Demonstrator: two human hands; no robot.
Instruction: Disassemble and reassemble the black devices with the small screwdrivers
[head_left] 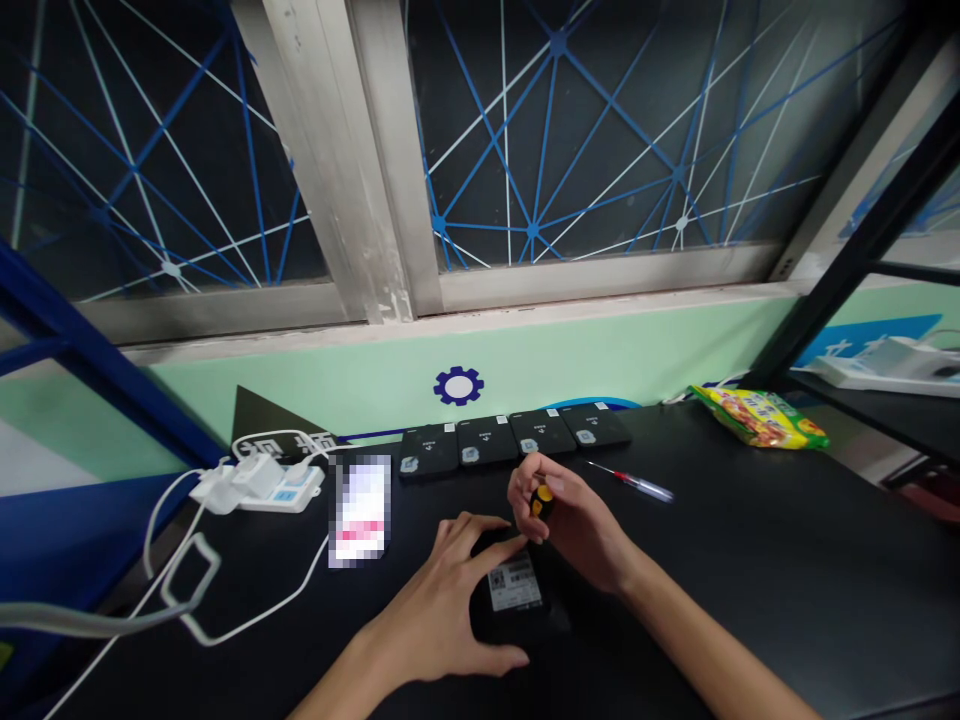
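A flat black box (553, 612) with a white printed label (515, 585) lies on the black table in front of me. My left hand (450, 600) spans it from the left, thumb along the near edge and fingers at the far edge. Above the box's far right corner, my right hand (566, 515) is closed around a black-and-yellow screwdriver handle (541, 500). The shaft is hidden by the fingers and cannot be made out. To the right of that hand lies another screwdriver (637, 485), with a clear handle and a red collar.
Several similar flat black boxes (487, 441) stand in a row near the wall. On the left are a lit phone (362, 510), a white power strip (292, 490) and loose white cables (255, 625). A yellow-green snack bag (761, 417) lies at the back right.
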